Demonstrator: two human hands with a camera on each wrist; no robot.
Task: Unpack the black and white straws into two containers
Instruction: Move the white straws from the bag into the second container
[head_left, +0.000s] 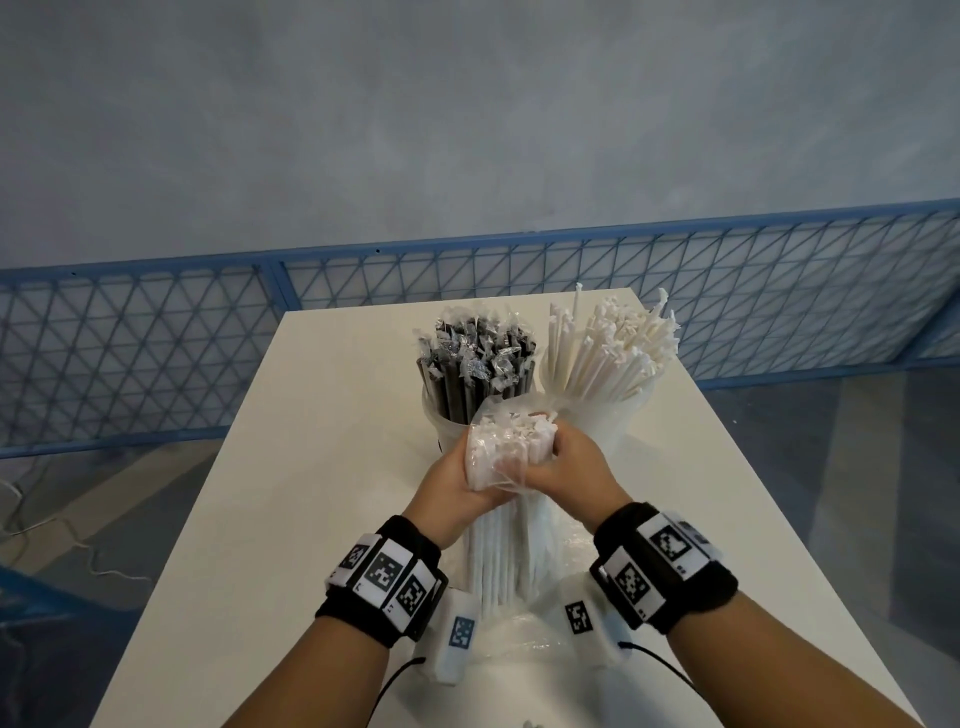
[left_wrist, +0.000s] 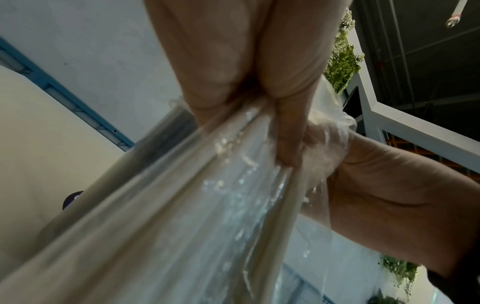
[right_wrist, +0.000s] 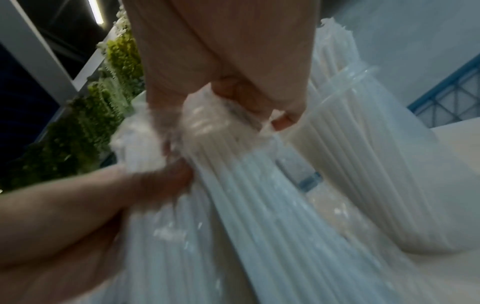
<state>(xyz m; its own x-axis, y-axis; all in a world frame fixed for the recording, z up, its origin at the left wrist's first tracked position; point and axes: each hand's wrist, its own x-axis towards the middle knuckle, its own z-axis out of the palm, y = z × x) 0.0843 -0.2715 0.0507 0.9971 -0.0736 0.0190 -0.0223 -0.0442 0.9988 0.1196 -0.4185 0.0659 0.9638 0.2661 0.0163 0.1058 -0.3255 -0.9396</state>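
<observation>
A bundle of white straws (head_left: 506, 551) stands upright on the white table (head_left: 291, 467) inside a clear plastic bag (head_left: 496, 415). My left hand (head_left: 457, 486) grips the bag and straws near the top from the left. From the right, my right hand (head_left: 566, 462) grips the straw tops (head_left: 519, 431). The left wrist view shows my left hand's fingers (left_wrist: 288, 131) curled into the bag's plastic (left_wrist: 207, 205). The right wrist view shows my right hand's fingers (right_wrist: 244, 96) around the bundle (right_wrist: 259, 205). Behind stand a container of wrapped black straws (head_left: 475, 364) and one of white straws (head_left: 608, 353).
The two translucent containers (head_left: 605, 423) stand side by side at the far middle of the table, close behind my hands. Crumpled clear plastic (head_left: 519, 639) lies on the table between my wrists. A blue mesh fence (head_left: 156, 353) runs beyond the table's far edge.
</observation>
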